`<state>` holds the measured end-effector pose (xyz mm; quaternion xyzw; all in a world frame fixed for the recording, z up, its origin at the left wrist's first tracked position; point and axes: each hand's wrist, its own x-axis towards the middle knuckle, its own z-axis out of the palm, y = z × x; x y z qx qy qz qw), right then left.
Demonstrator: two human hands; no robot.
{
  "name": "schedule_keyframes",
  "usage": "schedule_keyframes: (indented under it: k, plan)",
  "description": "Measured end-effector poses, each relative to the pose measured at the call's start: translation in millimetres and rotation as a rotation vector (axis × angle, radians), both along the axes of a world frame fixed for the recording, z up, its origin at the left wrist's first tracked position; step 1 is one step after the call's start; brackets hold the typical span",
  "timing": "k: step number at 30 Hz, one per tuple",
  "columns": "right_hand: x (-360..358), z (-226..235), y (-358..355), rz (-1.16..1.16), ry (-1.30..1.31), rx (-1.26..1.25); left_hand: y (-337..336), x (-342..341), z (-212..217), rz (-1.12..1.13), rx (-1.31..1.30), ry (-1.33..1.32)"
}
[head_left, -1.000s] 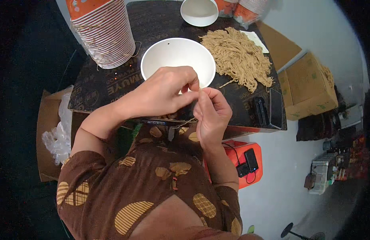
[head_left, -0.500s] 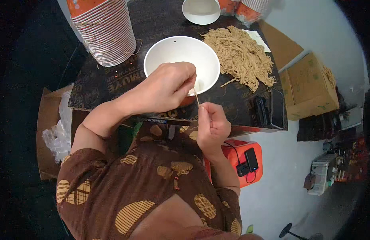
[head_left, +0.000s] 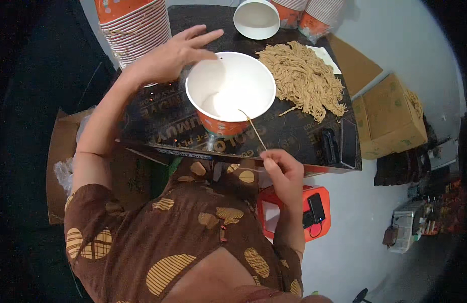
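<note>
A paper bucket [head_left: 221, 127], white inside and orange outside, stands near the table's front edge. A small dark hole shows in the far part of its wall. Tan string [head_left: 257, 133] passes through the near rim, a short end lying inside the bucket. My right hand [head_left: 285, 174] pinches the string's outer length and holds it taut, down and to the right of the bucket. Above the bucket's far left rim is my left hand [head_left: 180, 54], fingers spread and holding nothing. It is beside a tall stack of matching buckets [head_left: 138, 38].
A heap of cut tan strings [head_left: 306, 81] lies right of the bucket. Behind it are a tipped white bucket [head_left: 256, 21] and more stacks. A dark phone-like object [head_left: 330, 145] lies at the table's right. Cardboard boxes [head_left: 392, 113] and an orange stool [head_left: 321, 197] stand around.
My left hand has let go of the string by the near rim and moved up and left, its fingers opening. My right hand has shifted slightly down and right with the string.
</note>
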<state>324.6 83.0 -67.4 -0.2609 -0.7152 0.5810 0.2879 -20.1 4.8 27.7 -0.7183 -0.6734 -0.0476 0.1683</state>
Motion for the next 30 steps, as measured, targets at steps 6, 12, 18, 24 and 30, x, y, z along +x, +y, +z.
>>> schedule_keyframes:
  k: [6, 12, 18, 24, 30]
  plan:
    - [46.3, 11.8, -1.4, -0.018, 0.238, 0.041, -19.3, 11.4, 1.4, -0.181, -0.012, -0.011]
    - [43.4, 46.3, -21.6, -0.211, 0.455, 0.193, -22.9, 87.8, -4.2, -0.467, 0.029, -0.190]
    - [8.1, 65.3, -35.1, -0.257, 0.436, 0.930, 10.3, 147.9, -29.4, -0.326, 0.170, -0.200]
    - [-13.9, 62.3, -17.5, 0.272, 0.419, 0.958, 17.0, 154.6, -18.3, -0.342, 0.113, -0.353]
    - [-17.4, 37.6, 2.9, 0.148, 0.474, 0.747, -15.4, 130.8, -20.4, -0.428, 0.240, -0.367]
